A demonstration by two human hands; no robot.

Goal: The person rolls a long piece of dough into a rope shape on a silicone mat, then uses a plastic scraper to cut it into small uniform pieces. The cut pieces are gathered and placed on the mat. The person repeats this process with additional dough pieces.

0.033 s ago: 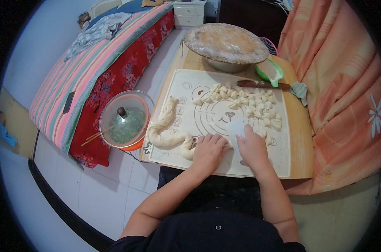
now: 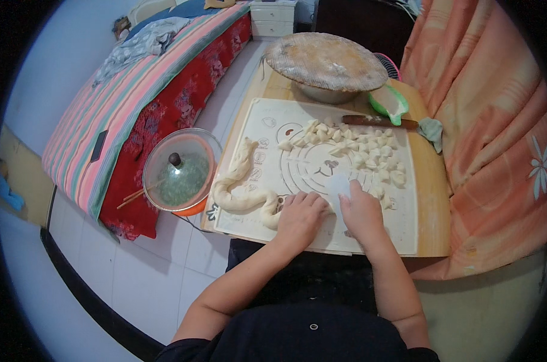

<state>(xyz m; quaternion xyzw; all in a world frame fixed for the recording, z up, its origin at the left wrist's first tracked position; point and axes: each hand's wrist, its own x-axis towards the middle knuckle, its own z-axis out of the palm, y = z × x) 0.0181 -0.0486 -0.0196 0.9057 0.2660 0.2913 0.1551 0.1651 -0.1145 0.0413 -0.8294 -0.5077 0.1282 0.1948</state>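
A long rope of dough (image 2: 240,181) curls across the left of a cream pastry mat (image 2: 267,120). My left hand (image 2: 300,218) rests over the rope's near end and holds it down. Just to its right, my right hand (image 2: 363,212) grips a white dough scraper (image 2: 340,184) that stands on the mat beside my left fingers. Several small cut dough pieces (image 2: 358,148) lie scattered over the middle and right of the mat.
The mat lies on a wooden table (image 2: 431,193). At its far edge are a rolling pin (image 2: 379,120), a green scoop (image 2: 391,104), a grey-green cloth (image 2: 431,130) and a lidded bowl (image 2: 325,60). A glass-lidded pot (image 2: 180,172) stands left, by a bed (image 2: 147,78). Orange fabric (image 2: 496,120) hangs right.
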